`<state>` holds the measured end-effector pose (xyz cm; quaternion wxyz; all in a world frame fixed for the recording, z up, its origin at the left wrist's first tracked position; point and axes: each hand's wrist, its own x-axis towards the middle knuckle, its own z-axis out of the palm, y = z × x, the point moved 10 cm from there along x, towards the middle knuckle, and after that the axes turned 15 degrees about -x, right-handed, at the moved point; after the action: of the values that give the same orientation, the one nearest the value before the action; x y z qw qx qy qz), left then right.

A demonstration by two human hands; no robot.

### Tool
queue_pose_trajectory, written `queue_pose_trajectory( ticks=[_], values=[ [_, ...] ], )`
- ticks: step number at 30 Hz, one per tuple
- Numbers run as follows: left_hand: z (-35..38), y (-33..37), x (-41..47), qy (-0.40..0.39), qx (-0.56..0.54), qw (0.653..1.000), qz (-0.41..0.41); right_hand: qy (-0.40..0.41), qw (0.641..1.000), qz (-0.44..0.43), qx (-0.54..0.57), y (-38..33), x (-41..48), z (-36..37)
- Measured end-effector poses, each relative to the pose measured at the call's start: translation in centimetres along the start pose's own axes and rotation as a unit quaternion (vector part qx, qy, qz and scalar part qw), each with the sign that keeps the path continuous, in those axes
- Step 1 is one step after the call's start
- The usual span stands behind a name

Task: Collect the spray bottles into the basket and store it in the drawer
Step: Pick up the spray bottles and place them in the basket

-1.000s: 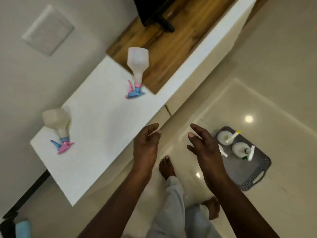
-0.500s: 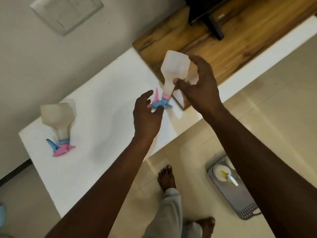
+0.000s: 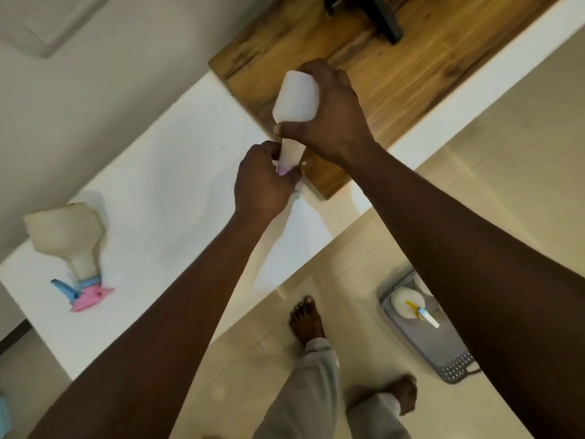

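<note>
A white spray bottle (image 3: 295,99) stands at the seam between the white cabinet top (image 3: 177,191) and the wooden board. My right hand (image 3: 332,122) is wrapped around its body. My left hand (image 3: 264,185) is closed over its pink and blue nozzle, which is mostly hidden. A second spray bottle (image 3: 68,239) with a pink and blue nozzle stands alone at the left end of the cabinet top. On the floor to the lower right sits a grey basket (image 3: 456,369). It holds a spray bottle (image 3: 406,304) with a yellow nozzle; my right arm covers part of the basket.
A wooden board (image 3: 395,71) covers the right part of the cabinet top, with a black stand foot (image 3: 384,20) on it. My bare feet (image 3: 305,321) stand on the tiled floor between cabinet and basket. The wall runs behind the cabinet.
Both hands rose from above the floor to the near bottle. The right hand closed around its body and the left hand closed over its nozzle. The camera moved closer.
</note>
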<state>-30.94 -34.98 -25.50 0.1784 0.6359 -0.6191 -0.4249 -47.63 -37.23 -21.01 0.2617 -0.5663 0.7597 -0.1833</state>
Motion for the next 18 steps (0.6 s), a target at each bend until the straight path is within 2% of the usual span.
queue_pose_trajectory(
  ticks=[5,8,14,18],
  values=[
    [0.0,3.3,-3.4,-0.062,0.014,0.997,0.039,0.000,0.999,0.016,0.037,2.2,-3.6,-2.9],
    [0.2,5.4,-6.8,-0.102,-0.003,0.994,0.034,0.006,0.991,0.053,0.125,4.8,-8.0,-5.4],
    [2.1,8.9,-14.9,-0.173,-0.126,0.976,-0.031,0.007,0.943,0.179,0.281,12.7,-18.7,-8.3],
    [5.8,10.3,-21.4,-0.220,-0.254,0.937,-0.093,0.010,0.892,0.263,0.366,19.3,-27.1,-9.1]
  ],
)
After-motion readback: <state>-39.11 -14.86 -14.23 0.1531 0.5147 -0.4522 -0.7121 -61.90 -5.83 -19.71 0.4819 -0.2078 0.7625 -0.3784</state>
